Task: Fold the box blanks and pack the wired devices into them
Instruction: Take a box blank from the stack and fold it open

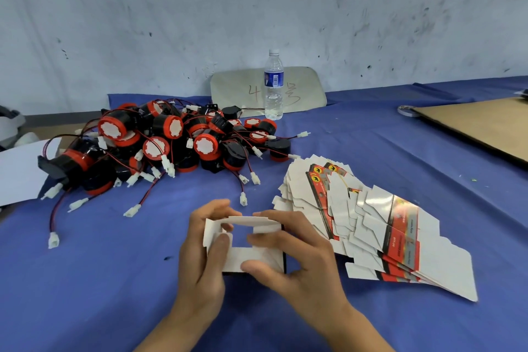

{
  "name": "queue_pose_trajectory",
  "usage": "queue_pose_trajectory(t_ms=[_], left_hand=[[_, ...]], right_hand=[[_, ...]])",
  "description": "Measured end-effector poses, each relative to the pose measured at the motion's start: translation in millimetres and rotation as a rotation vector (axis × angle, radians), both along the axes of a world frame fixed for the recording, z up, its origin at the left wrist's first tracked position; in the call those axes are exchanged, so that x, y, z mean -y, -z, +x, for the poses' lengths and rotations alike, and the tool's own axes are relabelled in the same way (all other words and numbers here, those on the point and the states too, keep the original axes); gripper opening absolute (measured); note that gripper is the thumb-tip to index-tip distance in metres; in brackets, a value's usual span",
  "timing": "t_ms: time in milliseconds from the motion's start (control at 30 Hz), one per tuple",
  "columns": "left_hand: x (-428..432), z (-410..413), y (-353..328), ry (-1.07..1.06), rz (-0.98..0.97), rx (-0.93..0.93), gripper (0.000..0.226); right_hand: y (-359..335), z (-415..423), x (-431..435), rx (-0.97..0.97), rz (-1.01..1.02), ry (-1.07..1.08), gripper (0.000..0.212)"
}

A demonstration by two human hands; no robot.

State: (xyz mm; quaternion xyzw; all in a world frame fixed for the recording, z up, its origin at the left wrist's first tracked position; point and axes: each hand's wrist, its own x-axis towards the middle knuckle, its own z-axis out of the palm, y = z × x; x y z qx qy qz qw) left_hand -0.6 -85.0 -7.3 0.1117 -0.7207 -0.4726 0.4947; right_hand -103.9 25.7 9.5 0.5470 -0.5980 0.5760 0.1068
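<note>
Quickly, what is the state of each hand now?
Left hand: holding the box blank.
Right hand: holding the same box blank, folding its flaps.

The hands [257, 248] cover much of the box [251, 254], hiding its printed faces. Print on the blanks [400, 234] is too blurred to read. The cardboard sheet [485, 126] runs off the right edge.

Head view. Both hands, left hand [204, 251] & right hand [297, 254], grip a partly folded white card box blank [245, 248] w/ flaps raised, over the blue-clothed desk [114, 280]. Fanned stack of flat red/white printed blanks [371, 226] lies just right. Pile of black-and-red round wired devices [171, 143] sits far left; clear plastic water bottle [273, 86] stands behind.
</note>
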Motion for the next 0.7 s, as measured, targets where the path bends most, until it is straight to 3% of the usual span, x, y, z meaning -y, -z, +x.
queue_pose_trajectory(t_ms=[200, 333, 600, 700], left_hand=[[-0.6, -0.1, -2.7, -0.007, -0.252, 0.041, 0.057], [2.6, -4.0, -8.7, 0.001, -0.436, 0.025, 0.051], [2.5, -3.3, -9.5, -0.067, -0.426, 0.039, 0.041], [1.6, -3.4, -11.3, -0.083, -0.419, 0.052, 0.042]], right_hand=[[-3.3, 1.8, -2.9, 0.198, -0.048, 0.001, 0.039], [-3.7, -0.1, -3.2, 0.3, -0.097, -0.012, 0.03], [-2.3, 0.6, -1.4, 0.297, -0.079, -0.065, 0.016], [-4.5, 0.5, -0.9, 0.239, -0.075, -0.034, 0.019]])
